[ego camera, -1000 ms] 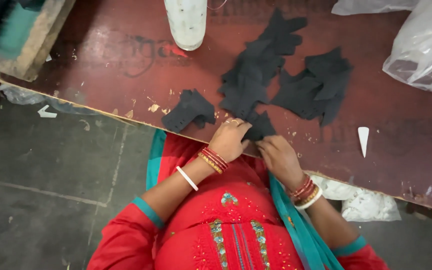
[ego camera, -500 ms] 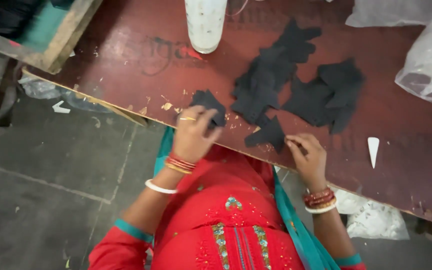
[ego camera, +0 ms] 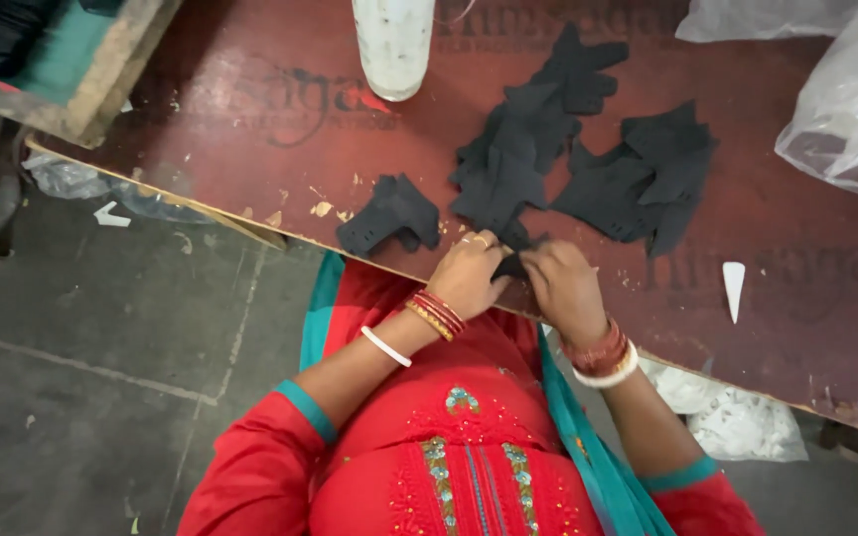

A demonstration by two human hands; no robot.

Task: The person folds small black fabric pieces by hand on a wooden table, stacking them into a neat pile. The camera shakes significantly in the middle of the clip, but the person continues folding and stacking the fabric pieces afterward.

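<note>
left hand (ego camera: 466, 273) back; dark piece (ego camera: 510, 266) half hidden

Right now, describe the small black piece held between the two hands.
The small black piece looks like dark, matte cut fabric or felt. Only a sliver shows, pinched between the left hand and the right hand at the near edge of the reddish-brown table. Its full shape is hidden.

The fabric pieces (ego camera: 538, 159) are black, laid on a reddish-brown table (ego camera: 250, 129) marked with faded dark print. A white bottle (ego camera: 392, 45) and a white pointed scrap (ego camera: 734, 288) are seen. The tunic (ego camera: 459, 447) is red, embroidered in teal and gold; the scarf (ego camera: 598, 467) is teal.
</note>
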